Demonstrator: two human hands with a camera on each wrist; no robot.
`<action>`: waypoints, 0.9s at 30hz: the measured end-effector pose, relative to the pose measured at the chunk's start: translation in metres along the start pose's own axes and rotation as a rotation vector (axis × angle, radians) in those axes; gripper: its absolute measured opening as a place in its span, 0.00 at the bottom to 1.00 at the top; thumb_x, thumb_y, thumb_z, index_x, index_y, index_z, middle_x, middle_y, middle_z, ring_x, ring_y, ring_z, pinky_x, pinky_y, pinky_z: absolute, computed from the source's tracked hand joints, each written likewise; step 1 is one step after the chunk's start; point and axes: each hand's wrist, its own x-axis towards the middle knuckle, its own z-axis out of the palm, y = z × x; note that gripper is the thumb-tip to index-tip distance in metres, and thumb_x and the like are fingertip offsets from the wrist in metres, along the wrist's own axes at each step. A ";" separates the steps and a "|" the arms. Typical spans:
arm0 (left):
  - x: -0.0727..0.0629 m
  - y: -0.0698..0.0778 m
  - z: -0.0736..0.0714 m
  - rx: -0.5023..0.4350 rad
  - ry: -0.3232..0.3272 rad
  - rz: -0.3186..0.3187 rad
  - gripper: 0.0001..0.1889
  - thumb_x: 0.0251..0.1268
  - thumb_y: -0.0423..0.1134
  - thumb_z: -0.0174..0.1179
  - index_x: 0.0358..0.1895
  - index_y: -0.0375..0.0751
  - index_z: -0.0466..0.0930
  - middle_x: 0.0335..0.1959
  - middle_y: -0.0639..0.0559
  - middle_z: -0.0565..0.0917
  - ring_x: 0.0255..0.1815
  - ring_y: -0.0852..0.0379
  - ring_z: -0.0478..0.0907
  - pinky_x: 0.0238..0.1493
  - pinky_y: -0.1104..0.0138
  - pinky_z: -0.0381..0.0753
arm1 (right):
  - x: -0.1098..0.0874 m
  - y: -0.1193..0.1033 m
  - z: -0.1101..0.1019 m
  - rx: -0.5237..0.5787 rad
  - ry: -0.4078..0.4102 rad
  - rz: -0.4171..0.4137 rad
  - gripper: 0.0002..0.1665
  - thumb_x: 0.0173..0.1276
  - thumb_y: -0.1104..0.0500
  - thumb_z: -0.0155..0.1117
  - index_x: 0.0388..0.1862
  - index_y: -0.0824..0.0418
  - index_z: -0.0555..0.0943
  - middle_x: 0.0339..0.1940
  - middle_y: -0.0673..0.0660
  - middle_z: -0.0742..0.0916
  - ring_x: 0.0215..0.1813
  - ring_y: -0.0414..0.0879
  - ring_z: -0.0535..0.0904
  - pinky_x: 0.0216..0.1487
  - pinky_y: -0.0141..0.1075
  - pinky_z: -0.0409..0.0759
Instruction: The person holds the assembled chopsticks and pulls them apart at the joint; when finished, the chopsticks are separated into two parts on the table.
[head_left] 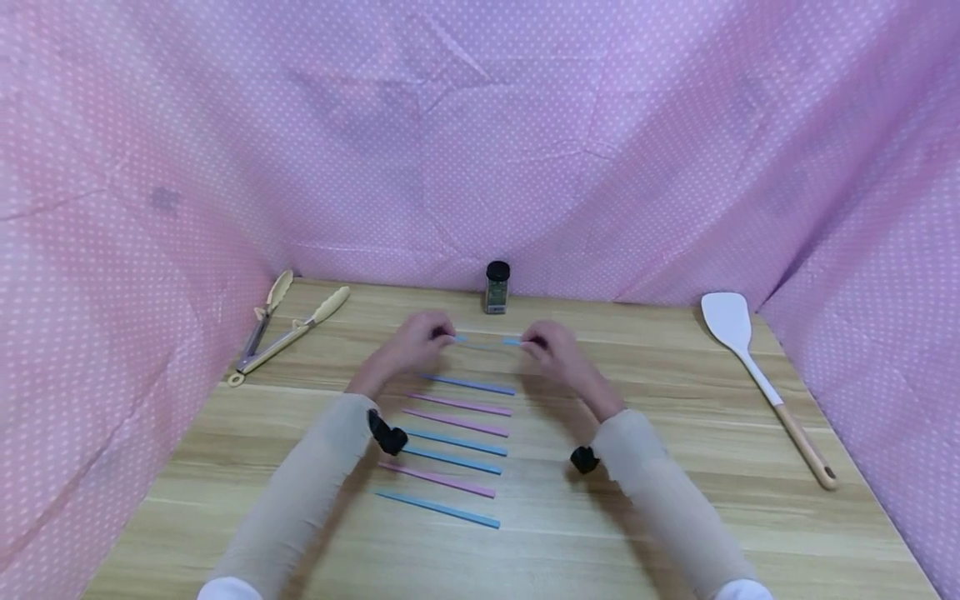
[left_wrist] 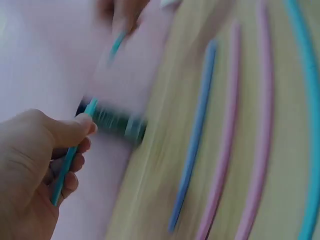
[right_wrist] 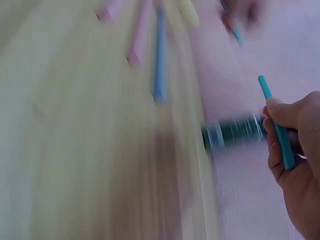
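Observation:
Above the far part of the table, my left hand (head_left: 422,340) pinches a short teal stick piece (left_wrist: 63,176) between thumb and fingers. Opposite it, my right hand (head_left: 561,352) grips another short teal piece (right_wrist: 284,145) in the same way. The two pieces point at each other with a gap between their ends. Nearer to me lie several thin sticks in a rough column: a darker blue one (head_left: 471,385) at the far end, pink ones (head_left: 457,423) and light blue ones (head_left: 453,460) below it, and a teal-blue one (head_left: 437,509) closest.
A small spice jar (head_left: 497,292) with a black lid stands at the back, just beyond both hands. Spread tongs (head_left: 288,333) lie at the back left. A white spatula (head_left: 757,375) with a wooden handle lies on the right. Pink dotted cloth (head_left: 480,150) encloses the wooden table (head_left: 570,542).

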 end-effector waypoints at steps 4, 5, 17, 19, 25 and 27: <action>-0.020 -0.030 -0.019 0.028 0.111 -0.127 0.02 0.63 0.31 0.61 0.32 0.38 0.81 0.32 0.48 0.81 0.34 0.54 0.75 0.37 0.64 0.75 | -0.021 0.030 -0.026 -0.028 0.090 0.087 0.04 0.65 0.64 0.64 0.35 0.65 0.82 0.34 0.59 0.84 0.37 0.49 0.78 0.40 0.40 0.77; -0.024 -0.036 -0.021 0.026 0.115 -0.148 0.02 0.63 0.31 0.61 0.32 0.38 0.81 0.32 0.47 0.80 0.34 0.54 0.75 0.37 0.64 0.75 | -0.025 0.035 -0.032 -0.026 0.094 0.113 0.04 0.65 0.64 0.64 0.35 0.65 0.82 0.34 0.58 0.84 0.37 0.48 0.78 0.39 0.38 0.77; -0.006 -0.030 0.004 -0.023 0.039 -0.132 0.05 0.65 0.35 0.61 0.37 0.37 0.83 0.36 0.47 0.82 0.36 0.55 0.75 0.39 0.65 0.76 | -0.035 0.058 -0.040 -0.027 0.121 0.133 0.06 0.65 0.62 0.65 0.38 0.64 0.84 0.36 0.59 0.85 0.37 0.47 0.78 0.38 0.33 0.77; -0.001 -0.025 0.009 -0.027 0.030 -0.127 0.05 0.65 0.35 0.61 0.38 0.38 0.83 0.36 0.48 0.81 0.36 0.55 0.75 0.39 0.65 0.76 | -0.035 0.059 -0.039 -0.018 0.125 0.135 0.06 0.64 0.62 0.65 0.38 0.64 0.84 0.36 0.59 0.85 0.38 0.47 0.79 0.39 0.33 0.77; 0.018 -0.011 0.025 -0.037 -0.028 -0.140 0.06 0.67 0.36 0.58 0.40 0.39 0.82 0.37 0.49 0.80 0.38 0.56 0.74 0.41 0.65 0.76 | -0.032 0.062 -0.037 -0.001 0.096 0.183 0.07 0.65 0.62 0.65 0.39 0.64 0.84 0.37 0.59 0.85 0.38 0.47 0.78 0.39 0.33 0.76; 0.025 -0.006 0.030 -0.033 -0.040 -0.141 0.06 0.67 0.36 0.58 0.41 0.38 0.82 0.38 0.49 0.80 0.39 0.55 0.75 0.43 0.65 0.76 | -0.031 0.063 -0.037 -0.001 0.075 0.205 0.07 0.66 0.61 0.64 0.40 0.64 0.84 0.37 0.59 0.85 0.37 0.47 0.77 0.38 0.33 0.76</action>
